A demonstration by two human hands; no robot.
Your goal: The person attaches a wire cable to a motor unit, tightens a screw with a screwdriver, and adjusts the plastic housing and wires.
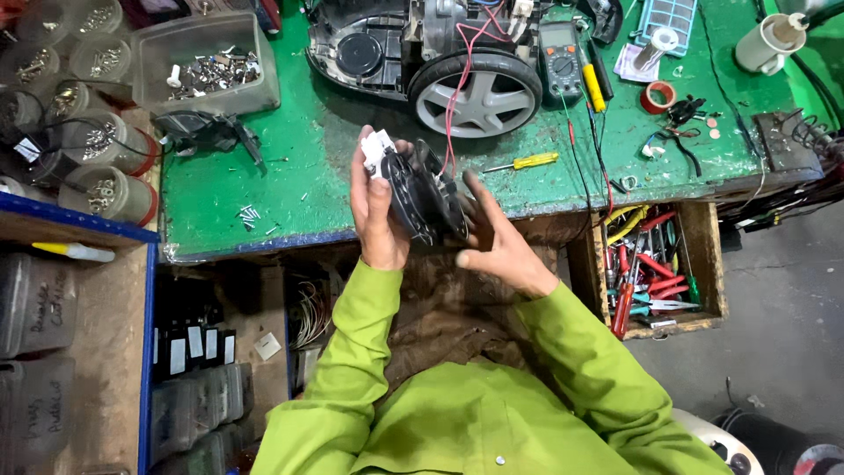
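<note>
**A:** Head view, looking straight down. What sits in the middle of the frame?

**B:** A black round motor part (422,198) with a white plastic connector (378,145) at its upper left end. It is held up in the air, just in front of the near edge of the green workbench (264,189).

**A:** How do the hands stand?

**B:** The left hand (374,211) is wrapped around the part's left side, fingers curled and gripping it, thumb up near the white connector. The right hand (492,242) lies against the part's right side, fingers stretched out and loose rather than closed; they touch or nearly touch the black body, and I cannot tell which. Both sleeves are bright green.

**A:** And behind the part?

**B:** At the top centre of the frame a vacuum cleaner body (387,44) lies opened, with a grey wheel (475,92) and red wires (462,79) hanging down toward the hands. Just right of the wheel is a multimeter (560,57). A yellow-handled screwdriver (527,162) lies on the bench, right of the part.

**A:** The edges?

**B:** Upper left, a clear plastic tub of screws (207,66) and round jars of hardware (105,163). Right of centre, a wooden drawer (651,268) full of red-handled tools stands open. A roll of red tape (658,97) lies at upper right.
</note>
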